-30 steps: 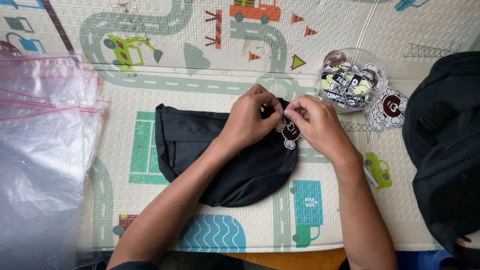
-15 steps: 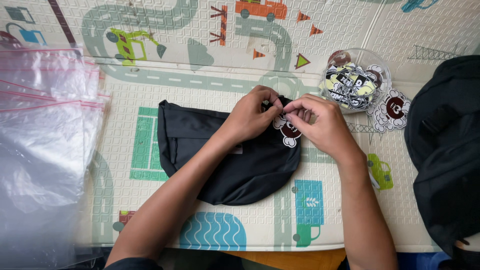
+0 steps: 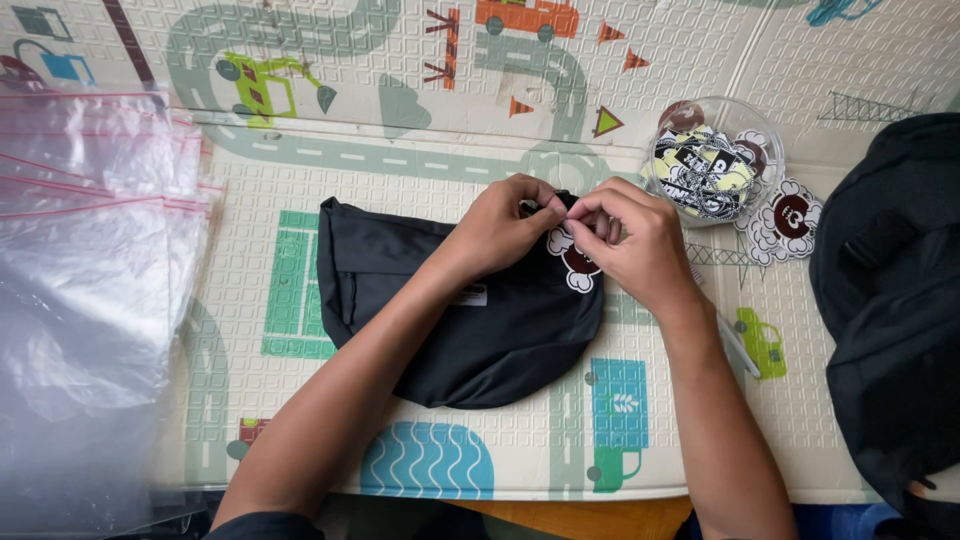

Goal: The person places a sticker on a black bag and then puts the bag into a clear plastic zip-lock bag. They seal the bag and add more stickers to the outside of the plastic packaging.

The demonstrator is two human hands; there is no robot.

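Spread over the floor, a pale foam play mat printed with roads (image 3: 420, 130) is carrying a black fabric pouch (image 3: 470, 330) at its middle. Both the left hand (image 3: 500, 225) and right hand (image 3: 630, 240) are pinching narrowly at the pouch's top edge, fastening a white-edged brown cartoon charm (image 3: 577, 262). It looks mid-attachment; next comes a careful fingertip closing of the fastening, with a clear round tub of more charms (image 3: 710, 165) standing nearby.

view: head, one camera only | position: above the near edge of the play mat (image 3: 420, 120) | facing: almost straight down, slightly toward the far side | range: close, forearms enter from the near edge | shared area: none, single view
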